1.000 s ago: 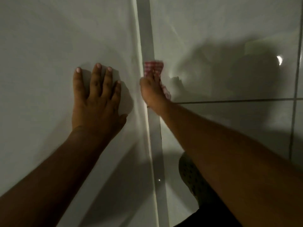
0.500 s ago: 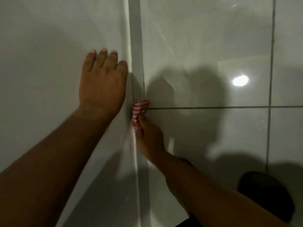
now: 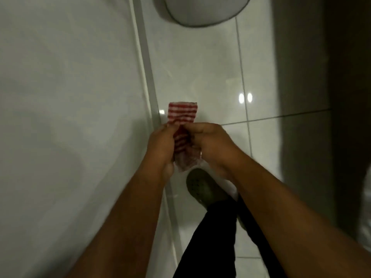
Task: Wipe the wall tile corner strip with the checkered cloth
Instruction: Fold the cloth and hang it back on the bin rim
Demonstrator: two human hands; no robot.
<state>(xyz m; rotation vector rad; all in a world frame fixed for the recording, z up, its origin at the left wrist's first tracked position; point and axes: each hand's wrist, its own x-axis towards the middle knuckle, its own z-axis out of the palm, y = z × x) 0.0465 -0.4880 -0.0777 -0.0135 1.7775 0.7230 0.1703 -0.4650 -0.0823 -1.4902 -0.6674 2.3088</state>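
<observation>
Both our hands pinch the cloth, just off the strip.

Our left hand (image 3: 160, 145) and right hand (image 3: 208, 145) grip the checkered cloth (image 3: 181, 125) between them, its top flap standing free above our fingers. The corner strip (image 3: 148, 63) runs just left of them; a loose fold could slip or bunch, and we would likely miss the strip's edge.

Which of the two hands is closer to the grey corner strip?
The left hand. It grips the cloth right beside the strip, while the right hand holds the cloth's other side, out over the floor tiles.
</observation>
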